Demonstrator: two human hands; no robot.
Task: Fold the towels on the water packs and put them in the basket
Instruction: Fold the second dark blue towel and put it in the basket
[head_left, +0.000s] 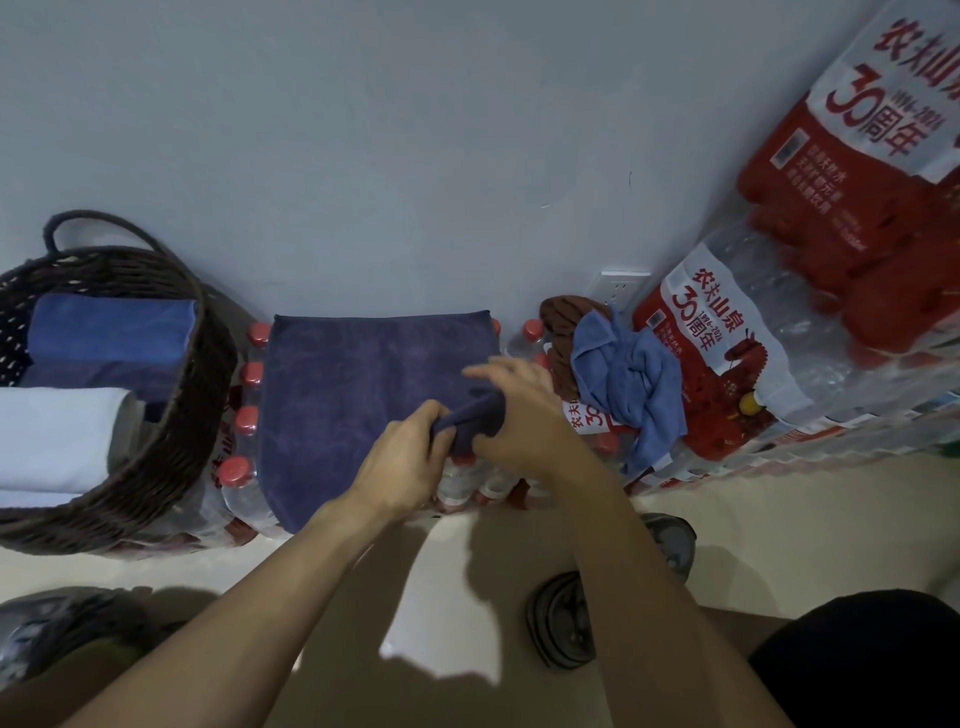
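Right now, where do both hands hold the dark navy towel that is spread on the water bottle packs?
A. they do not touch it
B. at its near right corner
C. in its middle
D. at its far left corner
B: the left hand and the right hand both grip the bunched near right corner of the dark navy towel.

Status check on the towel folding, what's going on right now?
Both hands, left and right, grip the near right corner of the dark blue towel spread on the water packs. Basket holds folded towels. Unfolded pile waits right.
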